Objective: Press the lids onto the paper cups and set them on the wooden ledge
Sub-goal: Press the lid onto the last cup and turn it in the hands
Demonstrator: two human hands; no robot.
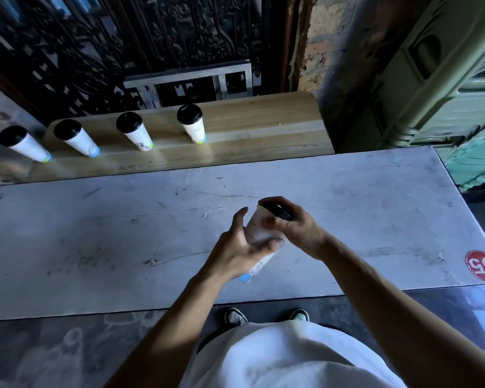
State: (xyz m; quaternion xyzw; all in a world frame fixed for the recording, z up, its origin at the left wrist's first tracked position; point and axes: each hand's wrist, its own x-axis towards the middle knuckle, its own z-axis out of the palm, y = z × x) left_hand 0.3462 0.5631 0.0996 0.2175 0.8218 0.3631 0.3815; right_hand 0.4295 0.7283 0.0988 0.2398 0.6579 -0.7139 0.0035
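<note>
standing at the near edge of a pale, scuffed surface [95,233], a person in a light top shows two shoe tips on the dark floor below. both bare forearms reach forward over the surface and meet on one paper cup [259,233], which is held tilted above it, its blue-banded base pointing back toward the person and its top pointing away. the left hand [237,247] cups the side of the cup from the left, its fingers [240,217] spread apart and only loosely curved, with the thumb laid across the cup wall. the right hand [294,225] comes over from the right, its fingers closed around the black lid [276,210] at the cup's mouth; the lid sits at a slant on the rim, and whether it is fully seated cannot be told. a round red sticker [482,265] with a number lies on the surface near its right end. beyond the far edge of the surface runs the wooden ledge [263,127], and on it stand four lidded cups [191,123] in a row, white with black lids, spaced apart, all toward the left part of the ledge, the leftmost close to the frame's edge. behind the ledge rise dark ornate metalwork and, to the right, a brick wall and a green moulded plastic panel.
</note>
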